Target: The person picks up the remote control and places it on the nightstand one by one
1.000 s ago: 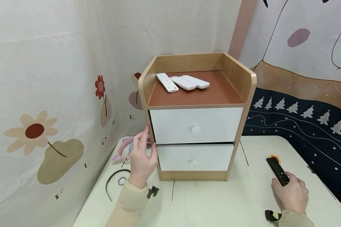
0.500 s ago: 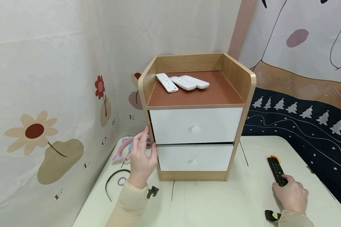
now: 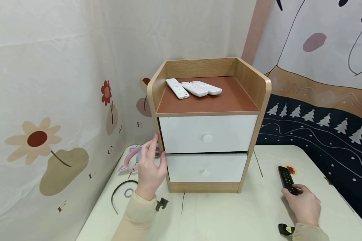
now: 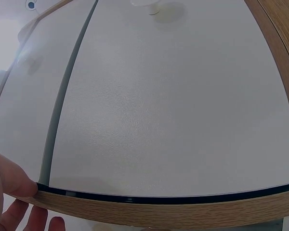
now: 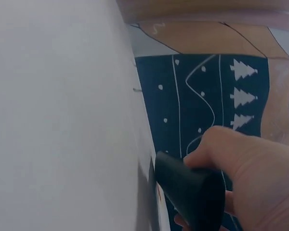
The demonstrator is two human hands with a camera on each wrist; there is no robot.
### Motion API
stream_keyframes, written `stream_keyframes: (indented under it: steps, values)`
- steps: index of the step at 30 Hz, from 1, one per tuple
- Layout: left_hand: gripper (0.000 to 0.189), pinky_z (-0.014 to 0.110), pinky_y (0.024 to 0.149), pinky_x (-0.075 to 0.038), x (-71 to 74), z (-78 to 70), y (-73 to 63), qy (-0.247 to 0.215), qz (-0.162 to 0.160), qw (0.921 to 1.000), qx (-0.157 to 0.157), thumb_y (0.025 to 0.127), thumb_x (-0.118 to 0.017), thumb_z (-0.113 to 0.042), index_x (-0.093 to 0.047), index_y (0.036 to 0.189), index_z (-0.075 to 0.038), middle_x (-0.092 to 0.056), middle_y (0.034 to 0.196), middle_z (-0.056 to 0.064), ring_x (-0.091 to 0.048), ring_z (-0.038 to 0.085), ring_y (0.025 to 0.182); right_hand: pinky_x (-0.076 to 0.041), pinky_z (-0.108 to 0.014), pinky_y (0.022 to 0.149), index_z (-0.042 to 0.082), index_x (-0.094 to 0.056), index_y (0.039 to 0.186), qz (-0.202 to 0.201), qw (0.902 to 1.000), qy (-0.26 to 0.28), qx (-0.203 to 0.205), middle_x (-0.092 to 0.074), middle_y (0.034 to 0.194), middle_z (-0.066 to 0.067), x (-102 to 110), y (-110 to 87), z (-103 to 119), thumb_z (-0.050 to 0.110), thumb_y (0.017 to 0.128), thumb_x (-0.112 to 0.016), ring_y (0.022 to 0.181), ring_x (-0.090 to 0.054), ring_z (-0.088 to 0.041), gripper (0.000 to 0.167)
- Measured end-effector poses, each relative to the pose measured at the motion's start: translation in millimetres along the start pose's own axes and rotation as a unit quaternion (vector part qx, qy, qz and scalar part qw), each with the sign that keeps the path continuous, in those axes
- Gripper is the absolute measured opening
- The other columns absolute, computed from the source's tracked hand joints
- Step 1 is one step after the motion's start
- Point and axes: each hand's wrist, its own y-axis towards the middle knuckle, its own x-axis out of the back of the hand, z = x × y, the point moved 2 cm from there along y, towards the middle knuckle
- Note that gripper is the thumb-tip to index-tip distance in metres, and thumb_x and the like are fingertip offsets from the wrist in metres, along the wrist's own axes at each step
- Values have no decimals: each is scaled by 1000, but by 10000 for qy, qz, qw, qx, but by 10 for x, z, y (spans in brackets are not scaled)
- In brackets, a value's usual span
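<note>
My right hand (image 3: 304, 205) holds a black remote control (image 3: 286, 178) low over the right side of the white table, its far end pointing away from me. In the right wrist view the remote (image 5: 188, 187) shows dark and plain, with the thumb along it. At the left front edge of a small wooden cabinet (image 3: 204, 186), my left hand (image 3: 151, 169) grips the side panel. The left wrist view has the thumb (image 4: 17, 180) at the panel's front edge and the fingers on its outer side. Both white drawers, upper (image 3: 184, 134) and lower (image 3: 184, 167), are closed.
Several white remotes (image 3: 177, 88) lie on the cabinet's brown top. Left of it are a pink headband (image 3: 128, 160), a black headband (image 3: 116, 192) and a small ring (image 3: 128, 192). A red and yellow flower-like piece (image 3: 291, 170) lies beside the black remote. Printed cloth walls stand behind.
My right hand has shifted left with the black remote, which now shows the flower-like piece to its right. The left hand and the cabinet keep their place.
</note>
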Motion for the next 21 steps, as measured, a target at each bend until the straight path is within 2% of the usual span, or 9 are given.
stream_keyframes:
  steps: [8, 12, 15, 16, 18, 21]
  values:
    - [77, 37, 69, -61, 5, -10, 0, -26, 6, 10000, 5, 89, -72, 14, -51, 162, -1, -63, 119, 26, -68, 29, 94, -50, -58, 92, -4, -67, 138, -128, 9987, 347, 342, -67, 139, -38, -16, -71, 195, 33, 96, -77, 123, -65, -57, 57]
    - [78, 38, 70, -62, 8, -10, 3, -24, 11, 10000, 19, 89, -72, 14, -51, 162, -2, -63, 119, 25, -68, 29, 95, -49, -44, 85, 2, -72, 134, -292, 9962, 571, 597, -72, 137, -32, 16, -160, 346, 32, 94, -78, 123, -68, -53, 51]
    - [78, 42, 71, -62, 9, -11, 2, -50, 29, 10000, 27, 89, -72, 14, -51, 162, -1, -63, 120, 26, -67, 29, 95, -45, -33, 80, 4, -75, 129, -551, 9921, 732, 860, -75, 133, -29, 62, -227, 451, 30, 93, -78, 116, -72, -48, 44]
    - [77, 42, 70, -62, 9, -11, 1, -37, 32, 10000, 26, 89, -72, 14, -51, 162, -1, -63, 120, 26, -67, 29, 95, -44, -29, 78, 5, -76, 127, -640, 9908, 786, 897, -76, 131, -28, 77, -248, 485, 30, 92, -78, 107, -75, -40, 43]
    - [77, 40, 70, -62, 13, -13, -1, -26, 34, 10000, 44, 90, -72, 13, -51, 162, -2, -63, 120, 25, -67, 29, 94, -41, -20, 72, 6, -78, 123, -874, 9864, 969, 995, -78, 127, -27, 110, -286, 563, 29, 91, -80, 89, -75, -14, 40]
    - [76, 36, 70, -61, 12, -10, 0, 26, 38, 10000, 53, 90, -72, 12, -51, 162, -2, -63, 120, 25, -68, 29, 92, -38, -8, 66, 7, -81, 118, -1298, 9746, 1363, 1215, -81, 120, -25, 179, -360, 706, 25, 88, -82, 76, -53, 19, 35]
